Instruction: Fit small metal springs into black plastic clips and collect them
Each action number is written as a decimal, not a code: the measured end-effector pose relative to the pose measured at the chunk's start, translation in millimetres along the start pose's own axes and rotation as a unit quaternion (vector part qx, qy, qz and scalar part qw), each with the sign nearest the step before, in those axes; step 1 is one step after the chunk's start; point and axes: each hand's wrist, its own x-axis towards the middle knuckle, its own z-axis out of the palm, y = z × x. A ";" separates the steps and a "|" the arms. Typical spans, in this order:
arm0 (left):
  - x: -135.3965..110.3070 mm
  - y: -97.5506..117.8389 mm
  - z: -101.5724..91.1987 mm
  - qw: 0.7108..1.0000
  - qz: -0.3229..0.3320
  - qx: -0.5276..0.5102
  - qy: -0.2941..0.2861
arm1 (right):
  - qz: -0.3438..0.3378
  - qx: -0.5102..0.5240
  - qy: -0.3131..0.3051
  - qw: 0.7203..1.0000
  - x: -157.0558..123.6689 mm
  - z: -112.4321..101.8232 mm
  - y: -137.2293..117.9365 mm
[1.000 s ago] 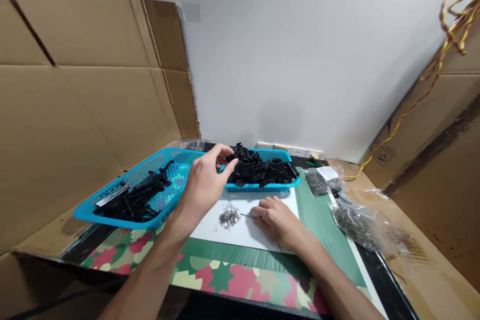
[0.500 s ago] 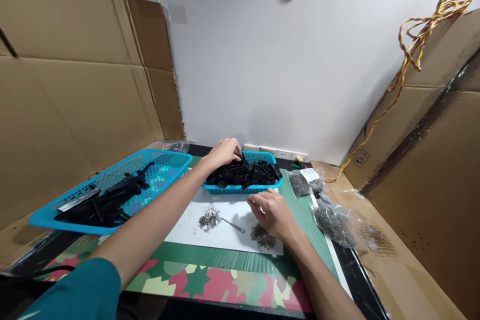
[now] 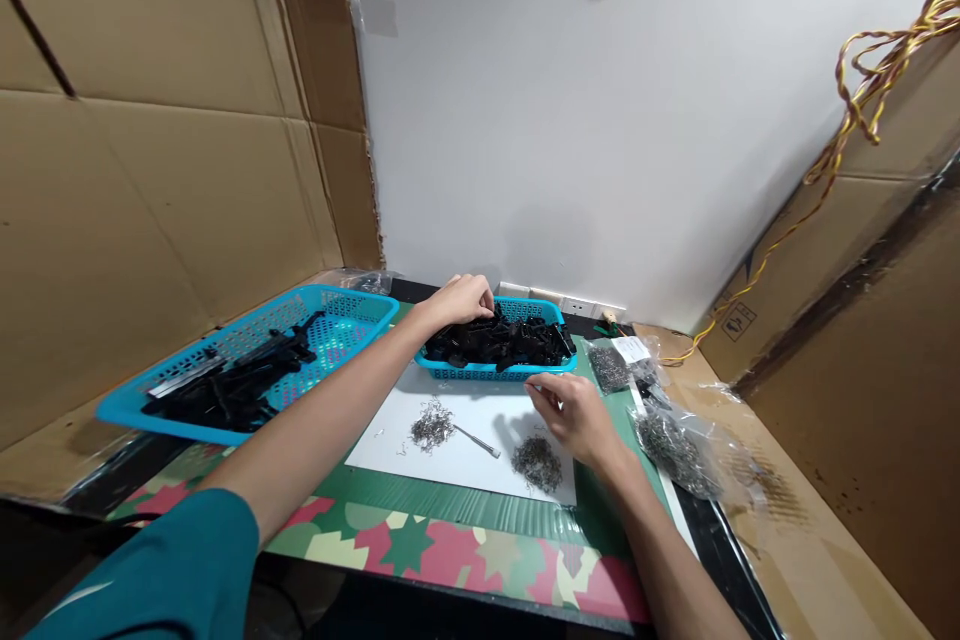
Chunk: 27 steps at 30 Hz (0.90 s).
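My left hand [image 3: 461, 299] reaches into the far blue basket [image 3: 496, 372], fingers curled down among the black plastic parts [image 3: 510, 341]; what it holds is hidden. My right hand [image 3: 574, 411] hovers over the white sheet [image 3: 480, 420] in front of that basket, fingertips pinched together on something too small to name. On the sheet lie two small heaps of metal springs [image 3: 431, 425], the second spring heap [image 3: 537, 461] just below my right hand, and thin metal tweezers [image 3: 475, 440] between them.
A larger blue basket [image 3: 255, 360] with black parts stands at the left. Clear bags of metal parts [image 3: 675, 440] lie at the right on the green mat [image 3: 600, 510]. Cardboard walls rise left and right; yellow-red wires [image 3: 862, 110] hang at the right.
My left hand moved from the near rim into the far basket's parts. My right hand lifted off the sheet, leaving the tweezers and a spring heap uncovered, and now pinches near the basket.
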 end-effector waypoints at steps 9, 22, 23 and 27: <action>-15.4 4.8 -20.3 0.994 0.005 -0.053 0.097 | 0.123 0.064 -0.099 0.985 -19.7 -23.0 29.0; -166.2 -119.1 -57.7 0.966 -0.176 0.020 0.187 | 0.131 0.120 -0.179 0.968 -26.5 -12.8 33.0; -179.7 -127.0 -56.4 0.965 -0.189 0.027 0.177 | 0.128 0.118 -0.182 0.968 -27.2 -12.8 33.5; -216.2 -149.7 -47.2 0.964 -0.222 0.056 0.133 | 0.115 0.101 -0.190 0.970 -28.8 -12.0 34.9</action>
